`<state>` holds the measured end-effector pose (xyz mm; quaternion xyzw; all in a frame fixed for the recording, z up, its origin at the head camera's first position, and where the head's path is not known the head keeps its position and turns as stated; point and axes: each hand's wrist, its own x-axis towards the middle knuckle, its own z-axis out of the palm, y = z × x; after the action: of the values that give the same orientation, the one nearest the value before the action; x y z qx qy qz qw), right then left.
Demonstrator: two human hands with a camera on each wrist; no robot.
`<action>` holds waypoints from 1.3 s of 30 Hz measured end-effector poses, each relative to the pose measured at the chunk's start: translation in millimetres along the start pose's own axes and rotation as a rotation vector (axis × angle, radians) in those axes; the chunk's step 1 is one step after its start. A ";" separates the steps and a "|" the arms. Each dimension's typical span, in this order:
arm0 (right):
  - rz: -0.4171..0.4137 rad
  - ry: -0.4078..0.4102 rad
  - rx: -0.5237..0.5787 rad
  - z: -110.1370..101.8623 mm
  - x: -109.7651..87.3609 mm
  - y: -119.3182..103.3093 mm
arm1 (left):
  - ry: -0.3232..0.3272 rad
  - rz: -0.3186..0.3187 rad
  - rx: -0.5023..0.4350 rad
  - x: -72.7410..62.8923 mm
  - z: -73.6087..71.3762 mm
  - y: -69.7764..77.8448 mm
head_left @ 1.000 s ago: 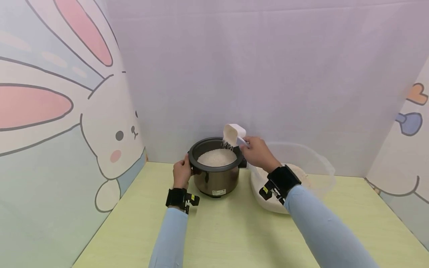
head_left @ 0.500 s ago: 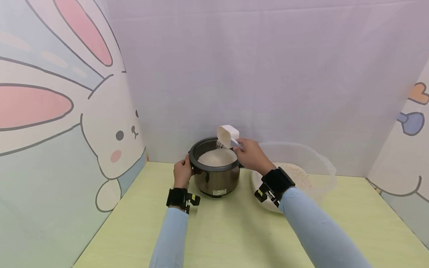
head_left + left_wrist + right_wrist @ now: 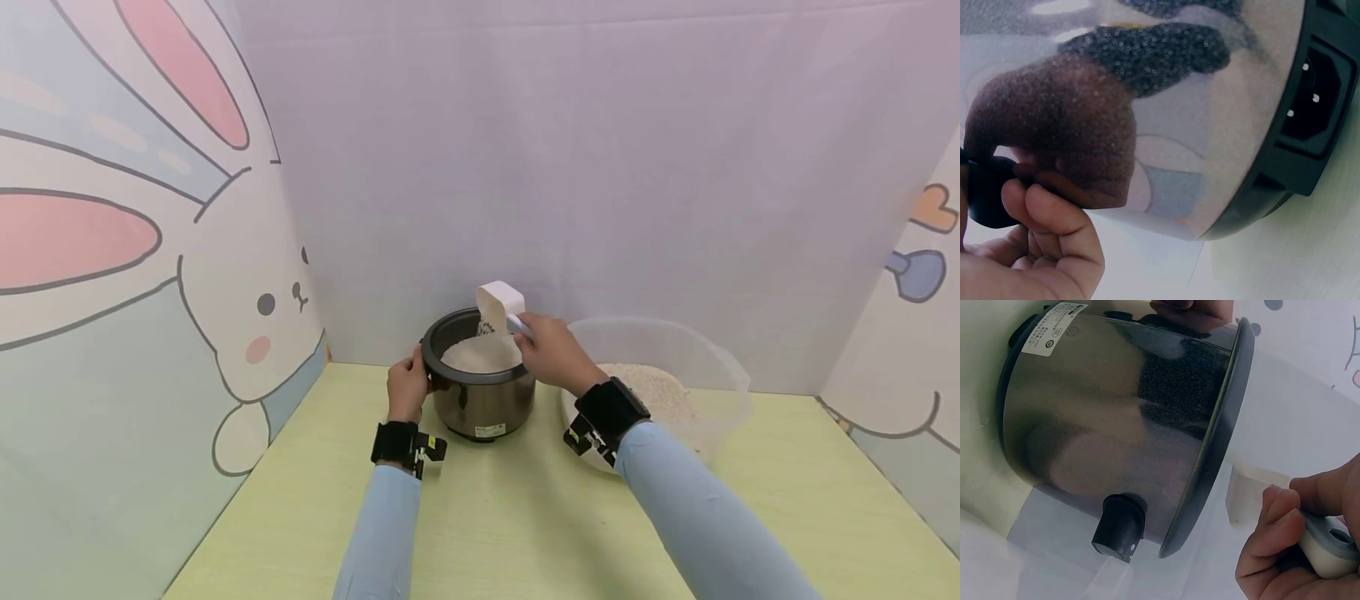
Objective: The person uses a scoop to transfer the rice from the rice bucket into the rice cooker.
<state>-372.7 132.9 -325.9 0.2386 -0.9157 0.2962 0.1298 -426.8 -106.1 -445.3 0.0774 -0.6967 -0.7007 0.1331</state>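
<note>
A dark brown rice cooker (image 3: pixel 483 410) without a lid stands on the table, with white rice (image 3: pixel 478 354) inside. My left hand (image 3: pixel 407 388) holds its left side; in the left wrist view, its fingers (image 3: pixel 1054 209) curl at the black side handle (image 3: pixel 988 199). Above the cooker's opening my right hand (image 3: pixel 553 354) grips a white measuring scoop (image 3: pixel 504 305) by its handle (image 3: pixel 1327 557). The scoop is tipped to the left, and grains fall from its mouth into the cooker. The right wrist view shows the scoop's cup (image 3: pixel 1249 497) partly hidden behind the fingers.
A translucent plastic tub (image 3: pixel 727 379) with rice (image 3: pixel 651 390) stands right of the cooker, partly behind my right forearm. A pale wall (image 3: pixel 570 167) rises behind the light green table (image 3: pixel 480 517). A side wall with a cartoon rabbit (image 3: pixel 240 333) borders the left.
My right hand has moved left with the scoop, farther over the cooker, while grains keep falling. My left hand and the cooker stay in place.
</note>
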 end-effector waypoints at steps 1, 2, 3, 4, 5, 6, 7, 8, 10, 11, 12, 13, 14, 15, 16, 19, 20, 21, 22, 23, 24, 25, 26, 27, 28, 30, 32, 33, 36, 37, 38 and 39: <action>-0.006 -0.001 -0.007 0.3 -0.5 -0.2 | -0.002 -0.001 -0.001 -0.2 -0.3 -0.1; -0.011 -0.002 -0.013 0.7 -0.7 -0.2 | -0.003 -0.001 -0.002 -0.2 -0.5 -0.3; -0.019 -0.004 -0.023 0.7 -1.2 -0.4 | -0.003 -0.001 -0.002 -0.2 -0.7 -0.5; -0.025 -0.004 -0.030 0.9 -1.6 -0.4 | -0.004 0.000 -0.003 -0.1 -0.7 -0.5; -0.029 -0.006 -0.038 1.1 -1.9 -0.2 | -0.003 0.001 -0.003 0.1 -0.8 -0.6; -0.032 -0.007 -0.046 1.4 -2.3 0.1 | -0.001 0.002 -0.003 0.1 -0.7 -0.4; -0.032 -0.009 -0.054 1.9 -2.6 0.6 | 0.000 0.004 -0.002 0.0 -0.6 -0.1; -0.030 -0.012 -0.058 2.4 -2.8 1.1 | 0.001 0.005 0.000 0.1 -0.6 -0.1; -0.025 -0.009 -0.074 3.6 -3.8 2.4 | 0.003 0.006 0.003 0.1 -0.6 0.1; -0.022 -0.009 -0.081 4.3 -4.2 3.1 | 0.004 0.006 0.003 0.1 -0.6 0.2; -0.020 -0.008 -0.090 4.9 -4.7 3.6 | 0.004 0.005 0.003 0.2 -0.7 0.1; -0.017 -0.008 -0.097 5.6 -4.9 4.1 | 0.004 0.003 0.002 0.4 -0.9 -0.1; -0.018 -0.006 -0.105 6.3 -5.2 4.5 | 0.004 0.001 0.003 0.8 -1.0 -0.5; -0.016 -0.004 -0.111 7.0 -5.2 5.1 | 0.004 -0.001 0.002 0.7 -1.1 -0.4; -0.015 -0.003 -0.114 7.5 -5.2 5.4 | 0.002 -0.002 0.001 0.6 -1.2 -0.3; -0.031 0.001 -0.121 8.7 -6.0 5.1 | 0.000 -0.005 0.003 0.4 -1.2 -0.2; -0.041 0.000 -0.126 9.0 -6.4 5.0 | -0.001 -0.004 0.003 0.2 -1.2 -0.1; -0.049 -0.003 -0.131 9.3 -6.8 4.7 | -0.002 -0.004 0.003 -0.2 -1.1 0.2; -0.059 -0.004 -0.140 9.4 -7.5 4.2 | -0.001 -0.003 0.003 -0.1 -1.1 0.2; -0.065 -0.008 -0.146 9.5 -7.9 3.6 | 0.000 -0.004 0.003 -0.2 -1.1 0.2; -0.070 -0.014 -0.154 9.7 -8.3 3.2 | 0.000 -0.004 0.003 0.0 -1.1 0.1; -0.071 -0.021 -0.162 9.6 -8.8 3.0 | 0.001 -0.003 0.002 0.1 -0.8 0.0; -0.070 -0.027 -0.168 9.5 -9.3 2.7 | 0.002 -0.002 0.003 0.3 -0.6 -0.2; -0.067 -0.031 -0.173 9.3 -9.8 2.5 | 0.002 0.000 0.004 0.5 -0.5 -0.5; -0.064 -0.035 -0.177 9.3 -10.1 2.4 | 0.001 0.002 0.004 1.0 -0.3 -0.9; -0.059 -0.043 -0.183 9.5 -10.9 2.4 | 0.000 0.005 0.007 1.7 -0.3 -1.8; -0.058 -0.044 -0.188 9.5 -11.9 2.5 | -0.002 0.006 0.010 2.3 -0.4 -2.2; -0.060 -0.045 -0.191 9.2 -12.5 2.7 | -0.004 0.005 0.008 2.5 -0.5 -2.4; -0.057 -0.048 -0.190 7.0 -15.5 3.5 | -0.004 0.000 0.007 2.8 -1.3 -2.6; -0.058 -0.046 -0.192 5.9 -16.7 4.2 | -0.005 -0.001 0.006 3.2 -1.5 -2.8; -0.059 -0.042 -0.193 4.4 -18.0 5.4 | -0.004 -0.002 0.004 3.5 -1.7 -3.0; -0.061 -0.034 -0.196 2.8 -19.4 7.8 | -0.004 -0.003 0.003 3.7 -1.9 -3.1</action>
<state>-360.4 143.8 -339.2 0.2574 -0.9346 0.1973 0.1459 -430.0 -109.0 -448.1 0.0770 -0.6978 -0.7001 0.1306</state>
